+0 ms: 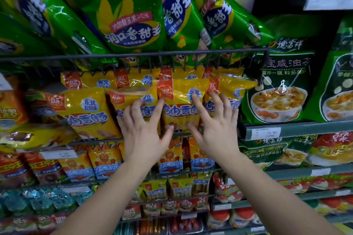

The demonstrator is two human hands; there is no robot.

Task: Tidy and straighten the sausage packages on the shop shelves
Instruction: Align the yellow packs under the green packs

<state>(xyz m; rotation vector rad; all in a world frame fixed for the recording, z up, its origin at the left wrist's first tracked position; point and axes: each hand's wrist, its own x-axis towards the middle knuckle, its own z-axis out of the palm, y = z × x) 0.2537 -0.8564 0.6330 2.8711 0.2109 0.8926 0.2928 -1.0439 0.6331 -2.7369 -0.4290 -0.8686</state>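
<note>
Yellow sausage packages stand in a row in a wire basket shelf (133,55) at the middle of the view. One upright yellow package (181,101) stands between my two hands. My left hand (145,128) lies with fingers spread on the package to its left (131,95). My right hand (215,126) presses flat, fingers apart, on the middle package's right side and on its right neighbour (235,89). Neither hand closes around anything. A further yellow package (86,110) leans to the left of them.
Large green corn-sausage bags (131,15) hang over the top wire rail. Green soup packs (277,86) stand to the right on a shelf with a price tag (266,133). Lower wire shelves hold small orange, red and blue packages (107,162).
</note>
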